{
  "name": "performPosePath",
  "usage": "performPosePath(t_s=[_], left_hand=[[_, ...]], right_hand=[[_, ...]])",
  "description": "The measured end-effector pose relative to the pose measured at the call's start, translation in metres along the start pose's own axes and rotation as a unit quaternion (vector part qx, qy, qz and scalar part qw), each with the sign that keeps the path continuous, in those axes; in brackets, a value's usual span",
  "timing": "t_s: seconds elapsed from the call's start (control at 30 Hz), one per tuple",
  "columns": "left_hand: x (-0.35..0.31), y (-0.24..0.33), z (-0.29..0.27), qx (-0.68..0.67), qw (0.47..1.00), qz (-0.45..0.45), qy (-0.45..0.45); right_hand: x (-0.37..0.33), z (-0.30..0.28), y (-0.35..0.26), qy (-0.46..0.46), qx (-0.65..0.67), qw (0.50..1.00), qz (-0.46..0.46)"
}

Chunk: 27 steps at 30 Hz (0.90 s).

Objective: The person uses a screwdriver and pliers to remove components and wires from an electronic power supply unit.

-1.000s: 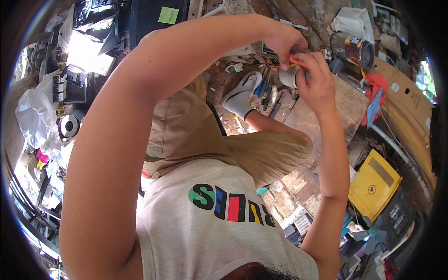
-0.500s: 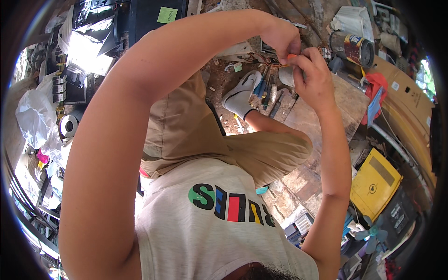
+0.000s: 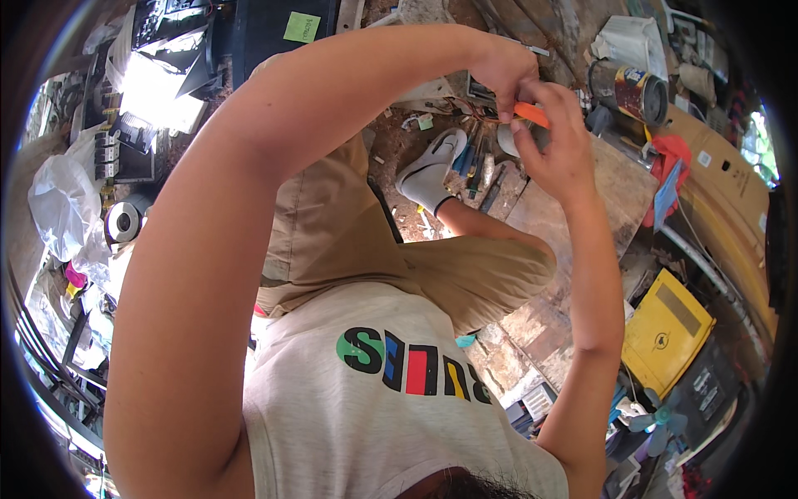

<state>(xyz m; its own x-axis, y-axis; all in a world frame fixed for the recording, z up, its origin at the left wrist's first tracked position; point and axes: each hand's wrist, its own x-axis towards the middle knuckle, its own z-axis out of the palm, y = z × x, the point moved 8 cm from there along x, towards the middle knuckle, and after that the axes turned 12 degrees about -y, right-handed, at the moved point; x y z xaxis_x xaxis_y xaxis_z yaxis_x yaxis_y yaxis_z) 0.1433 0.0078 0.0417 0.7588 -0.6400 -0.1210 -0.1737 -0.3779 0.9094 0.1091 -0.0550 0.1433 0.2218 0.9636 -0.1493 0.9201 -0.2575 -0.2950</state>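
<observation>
Both my hands meet at the upper right, beyond my bent knee. My right hand (image 3: 561, 137) is closed, with a bright orange, narrow tool-like piece (image 3: 532, 114) between thumb and fingers. Its exact kind and working end cannot be made out. Touching or nearly touching it, my left hand (image 3: 509, 73) reaches across with curled fingers pinched downward; what they hold is hidden. Thin reddish-brown wires (image 3: 475, 110) spread just left of the fingertips. A round greyish-white piece (image 3: 508, 139) shows below the hands.
Several slim tools (image 3: 475, 166) lie on the ground beside my sandalled foot (image 3: 432, 166). A brown can (image 3: 629, 90) lies right of my hands. Farther right are a cardboard box (image 3: 719, 179) and a yellow panel (image 3: 667, 333). A black case (image 3: 266, 37) stands upper left.
More of the orange piece shows now, between the hands. My right fingers have shifted on it, and my left hand has moved slightly downward.
</observation>
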Motion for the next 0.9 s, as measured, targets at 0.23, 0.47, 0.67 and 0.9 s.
performPosePath(t_s=[0.23,0.47,0.67,0.9], left_hand=[[0.003,-0.003,0.001,-0.018,0.996,0.052,0.077],[-0.001,0.005,0.001,0.012,0.998,0.001,0.059],[0.007,-0.010,0.001,-0.059,0.997,0.038,0.030],[0.001,0.001,0.003,0.018,0.995,0.009,0.097]], right_hand=[[-0.004,0.007,0.015,0.002,-0.032,0.999,-0.010],[-0.012,0.005,0.025,-0.032,0.016,0.984,0.176],[-0.008,0.005,0.013,-0.004,0.023,0.999,-0.034],[-0.011,0.013,0.028,-0.057,0.015,0.989,0.135]])
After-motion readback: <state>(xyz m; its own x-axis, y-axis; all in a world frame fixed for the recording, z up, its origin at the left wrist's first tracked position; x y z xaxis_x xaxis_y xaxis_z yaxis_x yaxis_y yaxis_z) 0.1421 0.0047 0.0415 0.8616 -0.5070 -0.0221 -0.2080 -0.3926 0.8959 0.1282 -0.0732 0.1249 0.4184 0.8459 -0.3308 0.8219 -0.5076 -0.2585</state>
